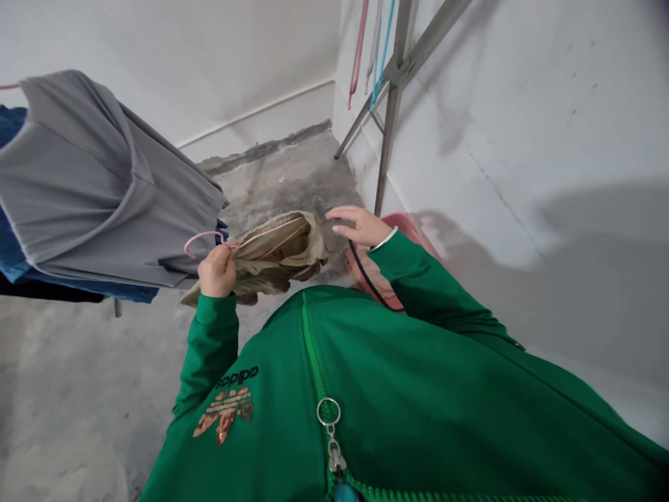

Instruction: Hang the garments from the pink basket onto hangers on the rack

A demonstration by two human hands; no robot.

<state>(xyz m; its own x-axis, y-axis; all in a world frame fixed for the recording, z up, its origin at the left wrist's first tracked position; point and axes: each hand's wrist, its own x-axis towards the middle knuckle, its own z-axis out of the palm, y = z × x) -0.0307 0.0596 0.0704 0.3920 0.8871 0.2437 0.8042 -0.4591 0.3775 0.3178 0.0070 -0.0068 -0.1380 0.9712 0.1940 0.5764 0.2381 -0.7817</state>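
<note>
My left hand (218,270) is closed around the neck of a pink clothes hanger (194,242), whose hook sticks out to the left. From the hanger hangs a khaki garment (277,268) with a wide, gathered opening facing up; the hanger's arms run inside it. What kind of garment it is, I cannot tell. Just past the garment's right end is my right hand (358,224), apart from the cloth, fingers stretched out and holding nothing.
At the left hangs a grey shirt (99,174) with blue clothing (15,237) behind it. A metal rack (391,104) stands against the right wall, with pink and blue hangers (381,56) on it. A pink basin (412,230) sits beneath my right arm on the concrete floor (78,390).
</note>
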